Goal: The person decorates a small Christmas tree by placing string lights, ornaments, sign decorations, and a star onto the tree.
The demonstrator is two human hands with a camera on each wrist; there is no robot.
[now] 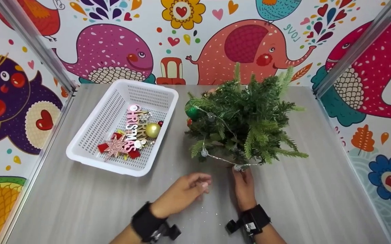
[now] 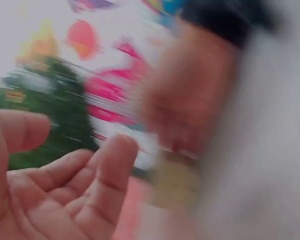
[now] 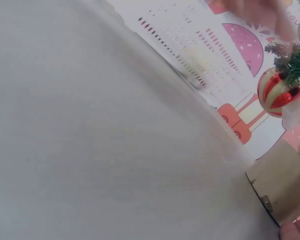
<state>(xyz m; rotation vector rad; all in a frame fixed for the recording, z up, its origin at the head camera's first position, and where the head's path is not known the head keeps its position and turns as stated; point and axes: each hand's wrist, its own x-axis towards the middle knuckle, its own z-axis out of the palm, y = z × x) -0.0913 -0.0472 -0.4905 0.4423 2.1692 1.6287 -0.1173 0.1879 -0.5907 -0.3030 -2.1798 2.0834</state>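
A small Christmas tree (image 1: 249, 118) stands on the right part of the table, with a string of clear lights (image 1: 219, 158) draped over its front. A green ball (image 1: 192, 110) hangs on its left side, and a red-and-gold striped ball (image 3: 277, 94) shows in the right wrist view. My right hand (image 1: 245, 189) grips the tree's pale wooden base (image 3: 282, 182) from the front, under the branches. Between basket and tree my left hand (image 1: 181, 194) hovers with loosely bent fingers and holds nothing; the left wrist view is blurred.
A white slotted basket (image 1: 104, 165) stands left of the tree. Inside lie a gold ball (image 1: 153, 130), a pink glitter star (image 1: 115, 147), a CHRISTMAS letter sign (image 1: 131, 135) and other small ornaments. Metal posts (image 1: 361, 44) and printed walls enclose the table.
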